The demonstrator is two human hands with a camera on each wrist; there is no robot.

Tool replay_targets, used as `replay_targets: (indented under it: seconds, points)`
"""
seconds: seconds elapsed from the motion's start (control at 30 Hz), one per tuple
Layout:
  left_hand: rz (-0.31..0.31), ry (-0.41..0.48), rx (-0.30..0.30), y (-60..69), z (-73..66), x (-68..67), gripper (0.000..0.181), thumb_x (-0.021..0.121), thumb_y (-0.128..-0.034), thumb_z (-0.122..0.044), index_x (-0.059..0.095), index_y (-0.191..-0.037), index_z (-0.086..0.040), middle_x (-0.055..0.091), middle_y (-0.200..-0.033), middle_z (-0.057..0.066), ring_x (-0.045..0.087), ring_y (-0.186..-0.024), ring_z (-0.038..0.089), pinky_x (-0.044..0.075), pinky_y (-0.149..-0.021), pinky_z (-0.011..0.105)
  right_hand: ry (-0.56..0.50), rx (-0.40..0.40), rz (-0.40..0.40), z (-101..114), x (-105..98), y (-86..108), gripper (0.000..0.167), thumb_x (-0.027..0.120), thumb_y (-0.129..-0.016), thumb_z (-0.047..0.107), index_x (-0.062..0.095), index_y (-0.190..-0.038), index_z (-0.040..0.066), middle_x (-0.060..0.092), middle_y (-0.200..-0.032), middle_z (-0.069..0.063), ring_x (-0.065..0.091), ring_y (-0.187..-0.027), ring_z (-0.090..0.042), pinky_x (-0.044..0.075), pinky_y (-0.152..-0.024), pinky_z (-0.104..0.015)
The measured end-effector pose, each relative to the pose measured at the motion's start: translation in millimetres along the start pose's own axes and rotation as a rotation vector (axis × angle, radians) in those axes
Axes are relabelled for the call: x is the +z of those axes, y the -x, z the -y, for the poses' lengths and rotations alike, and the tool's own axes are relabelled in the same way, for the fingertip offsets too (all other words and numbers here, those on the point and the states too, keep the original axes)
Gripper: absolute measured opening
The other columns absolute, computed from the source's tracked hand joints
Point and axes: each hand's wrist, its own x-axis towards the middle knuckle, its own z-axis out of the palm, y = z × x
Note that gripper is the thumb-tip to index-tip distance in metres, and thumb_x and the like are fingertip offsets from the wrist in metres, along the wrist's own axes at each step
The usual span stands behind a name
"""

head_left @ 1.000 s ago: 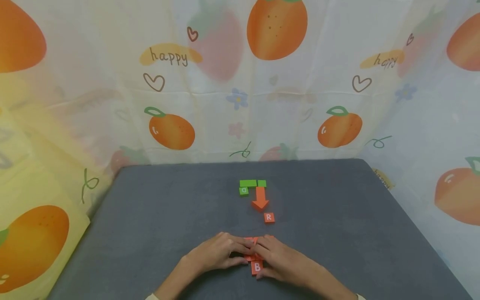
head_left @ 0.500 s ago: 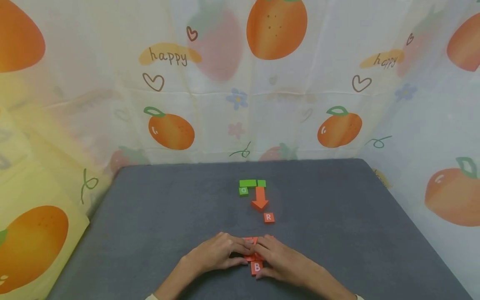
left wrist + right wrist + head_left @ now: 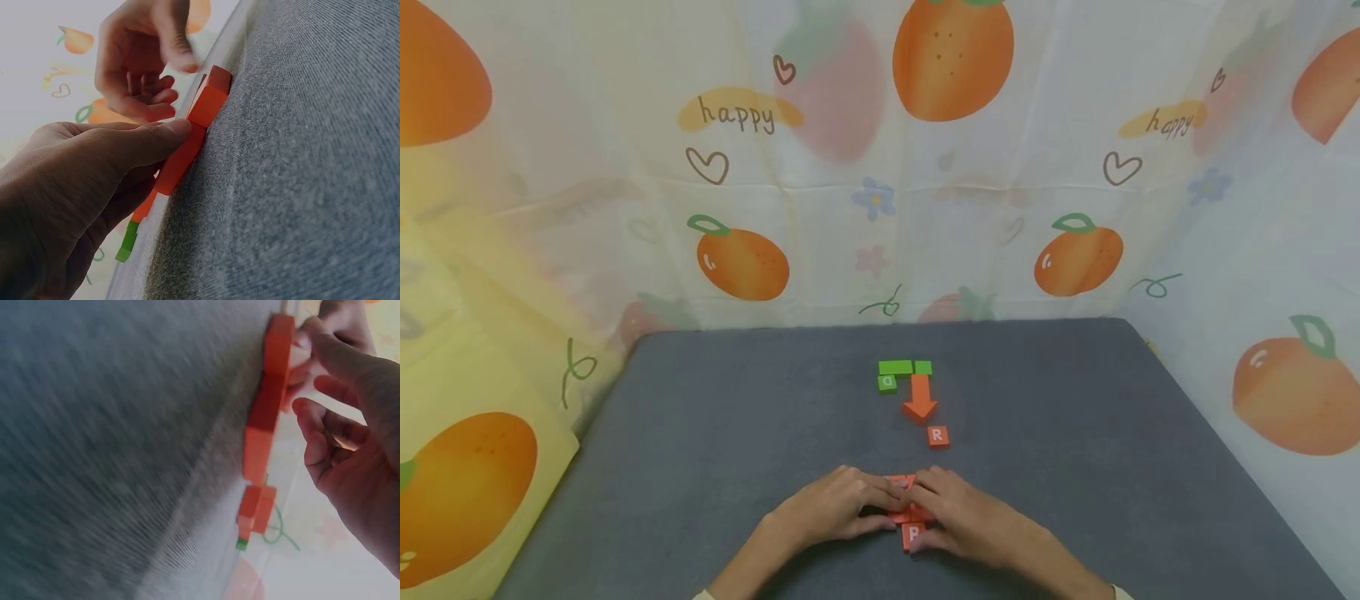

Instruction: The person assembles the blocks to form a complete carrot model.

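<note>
Flat orange-red blocks (image 3: 901,516) lie together near the table's front, partly covered by both hands. My left hand (image 3: 842,504) holds the left side of this group, its thumb along one block's edge (image 3: 181,161) and its fingers bent over the top. Below the group sits a tile lettered B (image 3: 907,537), its letter half hidden by my right thumb. My right hand (image 3: 973,517) hovers over the right side with loosely bent fingers. In the right wrist view, a gap shows between its fingertips (image 3: 301,407) and the blocks, and nothing is pinched there.
Farther back lie an orange arrow block (image 3: 921,396) pointing toward me and a tile lettered R (image 3: 938,437). Behind them are a long green block (image 3: 895,367), a small green block (image 3: 923,367) and a green lettered tile (image 3: 887,383). A fruit-print curtain (image 3: 820,250) surrounds the grey table (image 3: 715,417).
The right thumb and fingers have shifted slightly, now covering more of the letter on the B tile. My left hand and the farther blocks stay where they were.
</note>
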Motion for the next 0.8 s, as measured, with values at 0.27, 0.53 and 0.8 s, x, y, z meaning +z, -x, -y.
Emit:
replay_targets:
  seconds: [0.27,0.53,0.8]
  points:
    - [0.0,-0.014,-0.022,-0.6,-1.9,-1.4,0.025,0.074,-0.0992,-0.024,0.079,-0.122,-0.014,0.077,-0.127,-0.003,0.071,-0.12,0.005,0.056,-0.1,0.018,0.151,0.065,-0.127,-36,-22,-14.2,0.016,0.074,-0.098,0.017,0.071,-0.113,0.012,0.066,-0.109,0.0,0.058,-0.098,-0.016,0.053,-0.086,-0.038]
    - [0.018,-0.019,-0.032,-1.4,-1.6,-2.0,0.026,0.072,-0.1007,-0.026,0.079,-0.123,-0.016,0.076,-0.129,-0.005,0.07,-0.121,0.003,0.057,-0.1,0.019,0.202,0.163,-0.029,-58,-31,-13.5,0.035,0.081,-0.092,0.015,0.074,-0.125,0.011,0.067,-0.118,-0.006,0.061,-0.102,-0.025,0.055,-0.084,-0.044]
    - [0.016,-0.011,-0.035,0.1,-2.6,-3.8,0.025,0.072,-0.1003,-0.025,0.079,-0.122,-0.015,0.076,-0.129,-0.004,0.07,-0.122,0.004,0.057,-0.101,0.02,0.25,0.215,-0.061,-60,-31,-14.8,0.04,0.084,-0.088,0.014,0.072,-0.126,0.01,0.07,-0.11,-0.004,0.063,-0.096,-0.022,0.055,-0.08,-0.042]
